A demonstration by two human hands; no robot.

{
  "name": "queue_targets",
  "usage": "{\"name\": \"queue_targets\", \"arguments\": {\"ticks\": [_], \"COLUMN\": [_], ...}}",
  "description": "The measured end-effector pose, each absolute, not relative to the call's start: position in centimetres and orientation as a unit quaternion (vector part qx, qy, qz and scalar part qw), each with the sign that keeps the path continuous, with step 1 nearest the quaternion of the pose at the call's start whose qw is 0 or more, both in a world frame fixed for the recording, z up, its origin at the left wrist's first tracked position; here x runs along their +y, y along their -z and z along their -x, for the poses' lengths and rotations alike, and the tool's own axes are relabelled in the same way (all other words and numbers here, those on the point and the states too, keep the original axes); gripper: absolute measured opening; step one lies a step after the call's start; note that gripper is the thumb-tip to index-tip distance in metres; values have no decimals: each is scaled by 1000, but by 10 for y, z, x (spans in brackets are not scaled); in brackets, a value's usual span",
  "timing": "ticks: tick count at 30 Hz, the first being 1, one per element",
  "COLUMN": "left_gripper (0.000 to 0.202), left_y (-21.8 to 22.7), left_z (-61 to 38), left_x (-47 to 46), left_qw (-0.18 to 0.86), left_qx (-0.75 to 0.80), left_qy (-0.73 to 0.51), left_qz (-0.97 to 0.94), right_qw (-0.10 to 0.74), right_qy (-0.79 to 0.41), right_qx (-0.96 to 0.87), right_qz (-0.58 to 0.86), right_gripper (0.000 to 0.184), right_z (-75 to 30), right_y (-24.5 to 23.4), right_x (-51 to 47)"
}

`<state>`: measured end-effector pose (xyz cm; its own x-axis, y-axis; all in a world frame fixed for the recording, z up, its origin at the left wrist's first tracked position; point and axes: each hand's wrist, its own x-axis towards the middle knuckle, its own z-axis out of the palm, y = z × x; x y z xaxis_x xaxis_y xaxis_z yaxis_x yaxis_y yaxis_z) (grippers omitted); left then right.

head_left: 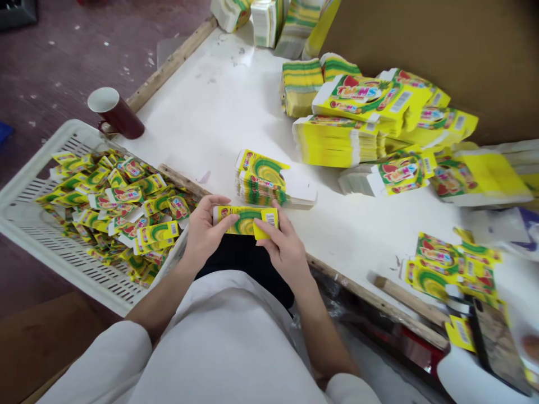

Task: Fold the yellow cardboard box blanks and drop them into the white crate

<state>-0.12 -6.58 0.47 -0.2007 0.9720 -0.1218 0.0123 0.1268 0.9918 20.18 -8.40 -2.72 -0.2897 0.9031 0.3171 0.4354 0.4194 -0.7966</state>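
Note:
A small yellow-and-green printed carton (245,220) is held between both hands just off the near edge of the white table (219,112). My left hand (204,231) grips its left end with the fingers curled round it. My right hand (283,246) pinches its right end, where a barcode flap shows. Just beyond the carton lies a short stack of flat carton blanks (263,178) on the table.
A white slatted crate (46,235) at my left holds several folded cartons (122,207). A dark red mug (114,112) stands at the table's left edge. Tall stacks of flat blanks (370,123) fill the right side, and a phone (497,342) lies at the far right.

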Motion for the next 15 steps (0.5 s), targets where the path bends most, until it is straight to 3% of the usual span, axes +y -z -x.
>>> {"name": "queue_targets", "arguments": {"ticks": [4, 9, 11, 14, 15], "left_gripper": [36, 26, 28, 29, 27], "left_y": [-7, -9, -10, -9, -9], "left_z": [2, -8, -10, 4, 15], "left_x": [-64, -71, -73, -70, -68], "left_qw": [485, 480, 481, 453, 420], "left_qx": [575, 587, 586, 595, 606], "left_qy": [-514, -491, -491, -481, -484], "left_qz": [-412, -429, -429, -457, -471], "right_qw": [370, 440, 447, 466, 478], "right_qy": [-322, -294, -298, -335, -339], "right_qx": [-767, -717, -706, -686, -677], "right_qz": [414, 454, 461, 447, 445], "right_gripper": [30, 17, 32, 78, 85], "right_z": [-212, -201, -194, -192, -194], "right_y": [22, 25, 27, 25, 23], "right_x": [-78, -79, -82, -82, -79]}}
